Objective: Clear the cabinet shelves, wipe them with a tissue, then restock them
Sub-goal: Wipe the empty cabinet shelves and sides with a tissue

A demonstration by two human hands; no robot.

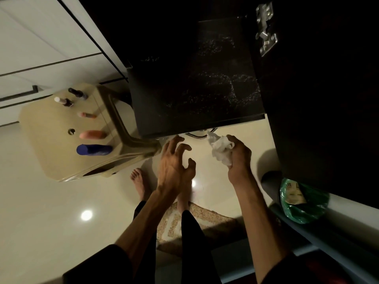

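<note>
White crumpled tissue (220,150) is clenched in the right hand (239,158), fingers curled round it, just below the front edge of the dark shelf (194,78). The shelf surface carries pale specks and smears and holds no items in view. The left hand (174,162) hovers beside the right, near the same edge, fingers spread and hooked, holding nothing. To the left stands a beige plastic stool (51,152) bearing several upright bottles: a blue one (93,149), a pink one (92,134), and smaller dark-capped ones (78,93) further back. A metal hinge (265,27) is fixed to the dark cabinet side on the right. A green plastic bag (301,201) sits lower right. Bare feet stand on the pale tiled floor (51,212) and a speckled mat (207,216).
</note>
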